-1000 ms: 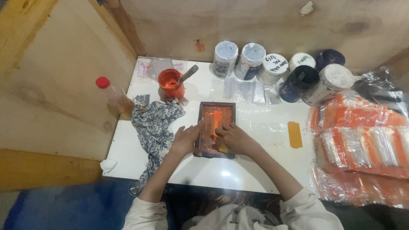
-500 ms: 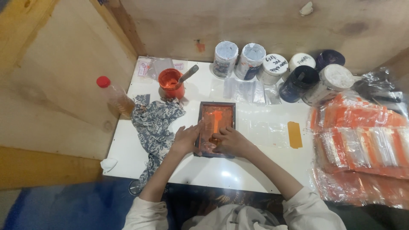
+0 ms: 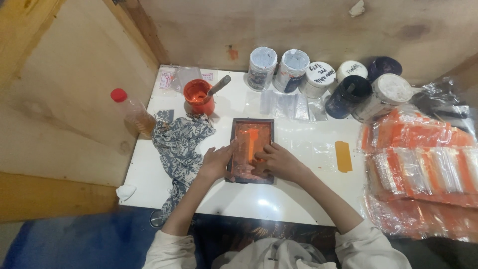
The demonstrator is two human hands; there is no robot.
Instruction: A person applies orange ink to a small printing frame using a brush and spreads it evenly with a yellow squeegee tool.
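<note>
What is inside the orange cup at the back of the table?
The orange cup holds orange paint, and a grey-handled tool stands in it, leaning over the rim. The tool's lower end is sunk in the paint, so it cannot be seen.

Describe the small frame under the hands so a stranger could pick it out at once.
On the white table, look at the middle, just ahead of the person. The left hand and right hand press on a small dark frame; it is the only flat rectangle with an orange-stained centre.

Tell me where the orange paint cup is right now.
In the head view the orange paint cup stands at the table's far left, just beyond the patterned cloth and right of the red-capped bottle.
</note>
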